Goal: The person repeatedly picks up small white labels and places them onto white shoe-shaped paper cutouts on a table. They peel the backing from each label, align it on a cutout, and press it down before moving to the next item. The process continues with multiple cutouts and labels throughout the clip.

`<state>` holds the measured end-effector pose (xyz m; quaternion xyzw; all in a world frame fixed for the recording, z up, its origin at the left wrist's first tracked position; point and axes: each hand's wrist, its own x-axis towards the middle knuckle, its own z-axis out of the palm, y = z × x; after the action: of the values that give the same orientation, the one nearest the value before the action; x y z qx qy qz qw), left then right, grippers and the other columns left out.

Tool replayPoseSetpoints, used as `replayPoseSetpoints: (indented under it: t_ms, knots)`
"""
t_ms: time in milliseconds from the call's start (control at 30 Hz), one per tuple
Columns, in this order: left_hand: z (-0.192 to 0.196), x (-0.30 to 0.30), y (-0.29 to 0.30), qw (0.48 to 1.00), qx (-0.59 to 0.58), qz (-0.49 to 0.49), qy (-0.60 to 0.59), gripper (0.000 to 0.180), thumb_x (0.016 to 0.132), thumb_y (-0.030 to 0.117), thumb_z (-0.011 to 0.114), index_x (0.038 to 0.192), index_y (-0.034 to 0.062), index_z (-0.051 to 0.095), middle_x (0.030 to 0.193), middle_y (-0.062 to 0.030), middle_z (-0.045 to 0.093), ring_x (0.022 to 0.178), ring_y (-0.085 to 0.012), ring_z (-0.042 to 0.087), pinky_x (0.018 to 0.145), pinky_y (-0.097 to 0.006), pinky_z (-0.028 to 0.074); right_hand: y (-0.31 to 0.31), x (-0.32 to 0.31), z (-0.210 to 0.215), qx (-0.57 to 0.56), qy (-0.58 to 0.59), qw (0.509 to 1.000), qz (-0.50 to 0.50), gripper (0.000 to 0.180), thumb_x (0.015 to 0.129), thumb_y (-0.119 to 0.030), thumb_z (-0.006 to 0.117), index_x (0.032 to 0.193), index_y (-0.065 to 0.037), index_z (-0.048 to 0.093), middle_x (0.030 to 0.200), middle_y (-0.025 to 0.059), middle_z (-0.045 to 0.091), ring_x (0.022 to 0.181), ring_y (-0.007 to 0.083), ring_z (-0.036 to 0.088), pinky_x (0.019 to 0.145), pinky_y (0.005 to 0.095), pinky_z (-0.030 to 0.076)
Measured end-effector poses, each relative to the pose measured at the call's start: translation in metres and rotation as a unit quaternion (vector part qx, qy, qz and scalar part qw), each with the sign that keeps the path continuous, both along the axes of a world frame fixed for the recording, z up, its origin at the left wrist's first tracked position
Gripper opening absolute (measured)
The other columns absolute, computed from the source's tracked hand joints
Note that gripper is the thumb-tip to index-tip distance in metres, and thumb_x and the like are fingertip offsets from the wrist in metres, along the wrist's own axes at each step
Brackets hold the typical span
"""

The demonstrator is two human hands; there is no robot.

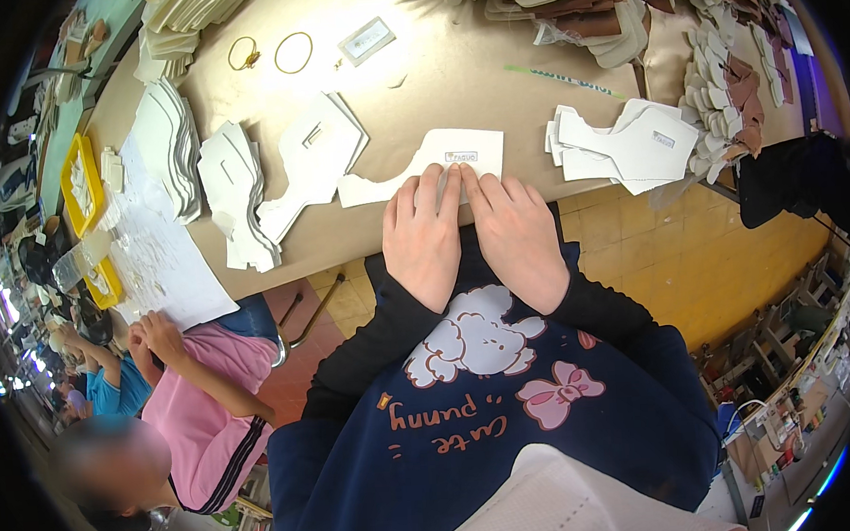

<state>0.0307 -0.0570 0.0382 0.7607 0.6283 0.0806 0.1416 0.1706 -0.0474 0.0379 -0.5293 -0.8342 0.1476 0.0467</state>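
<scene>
Yellow trays [82,183] at the table's [492,79] left edge hold small white pieces. Near the front edge, left hand [426,238] and right hand [515,237] lie flat, ungripping, fingertips pressing a white cut piece [420,165]. White stacks [239,193] flank it; nothing blocks it.

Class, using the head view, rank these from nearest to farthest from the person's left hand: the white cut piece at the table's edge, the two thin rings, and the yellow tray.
1. White cut piece: the left hand has its fingertips on it, at the table's near edge.
2. Two thin rings: farther back on the table, up and to the left.
3. Yellow tray: farthest, at the table's far left end.
</scene>
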Motion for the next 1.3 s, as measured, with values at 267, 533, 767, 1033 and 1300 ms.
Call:
replayPoseSetpoints:
  t_ms: [267,533,767,1033,1300]
  knots:
    - [0.001,0.0,0.001,1.0,-0.005,-0.002,0.002,0.058,0.073,-0.003,0.066,0.13,0.0078,0.059,0.127,-0.0055,0.055,0.115,-0.0253,0.054,0.095,-0.038,0.047,0.001,-0.001,0.0,-0.002,0.003,1.0,-0.004,0.055,0.081,-0.006,0.059,0.135,0.001,0.057,0.099,0.0052,0.057,0.092,0.0203,0.057,0.079,0.0318,0.047]
    - [0.002,0.001,0.0,1.0,-0.003,0.001,-0.013,0.058,0.074,-0.005,0.063,0.13,0.0069,0.06,0.128,-0.0068,0.056,0.115,-0.0257,0.056,0.094,-0.038,0.048,0.0,0.001,0.0,-0.022,0.058,0.998,-0.015,0.054,0.08,-0.003,0.06,0.133,0.005,0.057,0.099,0.0094,0.057,0.091,0.0241,0.058,0.081,0.0351,0.049]
    - [0.001,-0.003,-0.001,0.999,-0.026,0.019,-0.043,0.055,0.076,-0.005,0.058,0.131,0.005,0.06,0.129,-0.0066,0.056,0.115,-0.0243,0.056,0.094,-0.038,0.048,0.0,0.003,0.0,-0.016,0.062,0.998,-0.01,0.052,0.081,-0.006,0.058,0.131,0.008,0.058,0.098,0.0097,0.06,0.088,0.0228,0.06,0.079,0.0322,0.049]
    - [0.002,-0.005,0.002,1.0,-0.017,-0.007,-0.008,0.049,0.083,0.002,0.057,0.132,0.0015,0.057,0.129,-0.0058,0.056,0.118,-0.0221,0.055,0.097,-0.036,0.046,0.002,0.002,0.005,-0.022,0.027,0.999,0.001,0.053,0.081,-0.007,0.058,0.131,0.009,0.057,0.1,0.0083,0.06,0.092,0.0208,0.059,0.08,0.0312,0.048]
    - [-0.004,-0.007,0.011,1.0,-0.011,-0.016,-0.019,0.042,0.08,0.0,0.063,0.122,0.0059,0.064,0.125,-0.0059,0.058,0.11,-0.0245,0.059,0.091,-0.036,0.048,0.002,-0.001,0.002,0.008,0.027,1.0,0.01,0.05,0.08,-0.006,0.058,0.127,0.011,0.059,0.099,0.0092,0.06,0.092,0.021,0.059,0.08,0.0307,0.048]
